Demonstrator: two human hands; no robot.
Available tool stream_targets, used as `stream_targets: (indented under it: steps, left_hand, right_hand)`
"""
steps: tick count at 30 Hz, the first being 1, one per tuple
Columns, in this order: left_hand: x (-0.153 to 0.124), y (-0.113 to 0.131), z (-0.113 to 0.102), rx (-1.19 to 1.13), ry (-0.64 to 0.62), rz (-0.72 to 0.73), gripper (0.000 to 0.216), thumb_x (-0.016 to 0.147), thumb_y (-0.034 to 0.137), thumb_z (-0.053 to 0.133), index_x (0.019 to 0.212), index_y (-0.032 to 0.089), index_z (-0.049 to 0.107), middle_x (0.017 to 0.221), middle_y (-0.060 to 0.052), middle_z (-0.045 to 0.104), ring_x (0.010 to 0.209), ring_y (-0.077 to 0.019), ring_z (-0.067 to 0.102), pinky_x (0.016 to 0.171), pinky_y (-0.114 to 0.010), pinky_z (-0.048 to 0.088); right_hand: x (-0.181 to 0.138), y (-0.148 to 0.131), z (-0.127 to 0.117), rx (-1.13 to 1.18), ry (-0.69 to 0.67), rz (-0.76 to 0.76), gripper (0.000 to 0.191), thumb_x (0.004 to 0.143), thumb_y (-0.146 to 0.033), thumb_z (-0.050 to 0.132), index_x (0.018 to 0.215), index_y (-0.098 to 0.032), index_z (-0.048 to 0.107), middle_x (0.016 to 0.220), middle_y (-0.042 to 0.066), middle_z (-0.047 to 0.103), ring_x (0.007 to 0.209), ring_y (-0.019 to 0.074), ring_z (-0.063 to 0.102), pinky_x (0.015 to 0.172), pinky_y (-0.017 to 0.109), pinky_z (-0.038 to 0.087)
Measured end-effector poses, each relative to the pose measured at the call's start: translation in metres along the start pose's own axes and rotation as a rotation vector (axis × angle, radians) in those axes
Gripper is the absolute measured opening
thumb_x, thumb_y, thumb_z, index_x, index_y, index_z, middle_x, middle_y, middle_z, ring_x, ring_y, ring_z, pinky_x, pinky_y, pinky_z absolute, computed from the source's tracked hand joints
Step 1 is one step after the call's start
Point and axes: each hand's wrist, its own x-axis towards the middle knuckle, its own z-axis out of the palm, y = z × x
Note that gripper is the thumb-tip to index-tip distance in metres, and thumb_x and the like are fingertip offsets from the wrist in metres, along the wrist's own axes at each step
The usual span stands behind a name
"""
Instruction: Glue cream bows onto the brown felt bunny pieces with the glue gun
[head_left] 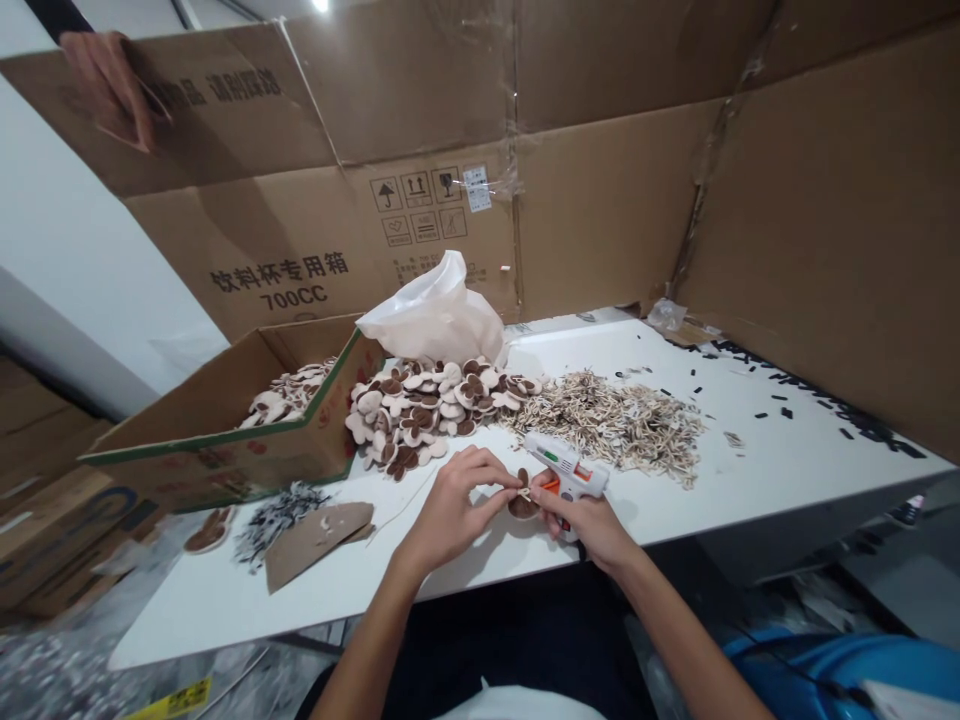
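Note:
My left hand [457, 500] is pinched on a small brown and cream wooden piece [520, 497] over the near edge of the white table [787, 480]. My right hand [581, 520] grips a white glue gun [566, 468] with orange trigger and also touches that piece with its fingertips. Just behind my hands lies a heap of brown and cream mushroom-shaped pieces [427, 405]. To the right of it spreads a pile of small pale wooden bits [622, 420].
An open cardboard box [217, 440] with more pieces stands at the left. A white plastic bag [439, 315] sits behind the heap. Tall cardboard walls [600, 200] ring the table; another person's hand [105, 80] rests on the top left flap. Cardboard scrap [315, 535] and black bits [780, 400] lie about.

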Motion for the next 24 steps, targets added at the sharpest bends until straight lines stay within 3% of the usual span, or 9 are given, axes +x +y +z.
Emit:
stream_targets:
  steps: [5,10,15,24]
  left_hand:
    - [-0.003,0.004,0.006,-0.072,0.048,-0.024,0.013,0.095,0.022,0.063,0.099,0.025,0.076,0.093,-0.006,0.074,0.091,-0.0223,0.067,0.085,-0.038,0.052]
    - [-0.005,0.004,0.013,0.016,0.103,0.015,0.011,0.096,0.020,0.062,0.091,0.024,0.071,0.088,-0.003,0.073,0.086,-0.0206,0.065,0.084,-0.037,0.049]
    - [-0.005,-0.001,0.015,0.103,0.149,0.043,0.012,0.098,0.022,0.058,0.095,0.023,0.069,0.089,-0.005,0.073,0.085,-0.0212,0.064,0.082,-0.037,0.048]
    - [-0.004,-0.004,0.019,0.225,0.097,0.115,0.011,0.098,0.020,0.058,0.096,0.024,0.069,0.089,-0.005,0.072,0.087,-0.0222,0.062,0.080,-0.038,0.045]
  right_hand:
    - [0.001,-0.001,0.001,-0.001,0.023,0.002,0.031,0.080,-0.049,0.082,0.082,-0.020,0.069,0.061,-0.003,0.061,0.046,0.0108,0.051,0.046,0.023,0.044]
    - [0.001,0.001,0.001,0.024,0.044,0.012,0.031,0.080,-0.048,0.082,0.084,-0.020,0.069,0.059,-0.004,0.059,0.044,0.0107,0.050,0.046,0.023,0.044]
    - [0.001,0.001,0.001,0.048,0.066,0.034,0.032,0.078,-0.049,0.083,0.084,-0.021,0.069,0.058,-0.004,0.061,0.043,0.0106,0.050,0.045,0.024,0.045]
    - [0.001,0.004,-0.001,0.049,0.066,0.009,0.028,0.080,-0.046,0.083,0.084,-0.021,0.071,0.060,-0.003,0.062,0.044,0.0102,0.050,0.045,0.023,0.045]
